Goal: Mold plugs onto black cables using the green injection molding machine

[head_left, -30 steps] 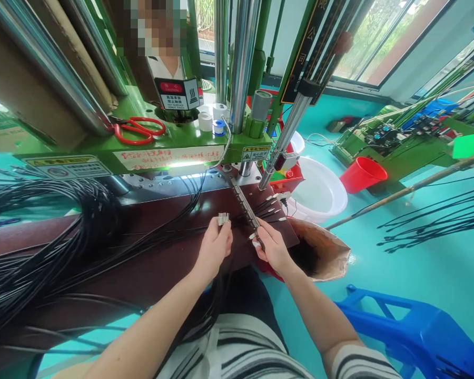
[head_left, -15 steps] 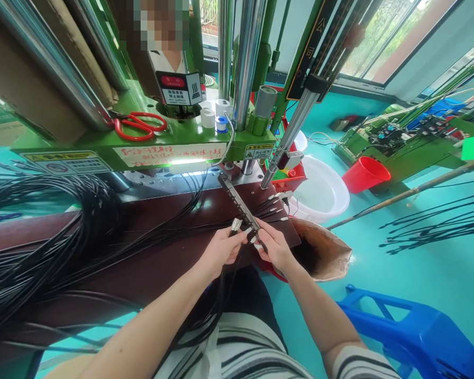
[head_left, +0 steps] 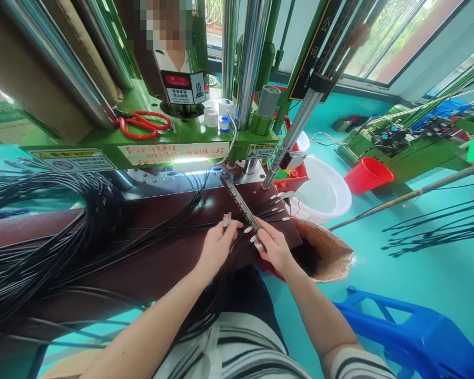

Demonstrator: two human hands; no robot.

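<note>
Left hand (head_left: 218, 248) drawn back, pinching metal connector (head_left: 226, 219)

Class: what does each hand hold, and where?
Left hand pinches a metal cable connector below its tip; right hand grips a metal bar at its lower end.

I'm pinching one metal connector (head_left: 226, 219) in left hand (head_left: 217, 250), gripping one metal bar (head_left: 240, 201) in right hand (head_left: 274, 247); seeing three tape rolls (head_left: 210, 117), one scissors (head_left: 127, 128), one basin (head_left: 319, 192), one bucket (head_left: 367, 175).

Glossy teal floor (head_left: 438, 284), large daylit window (head_left: 403, 37)
</note>
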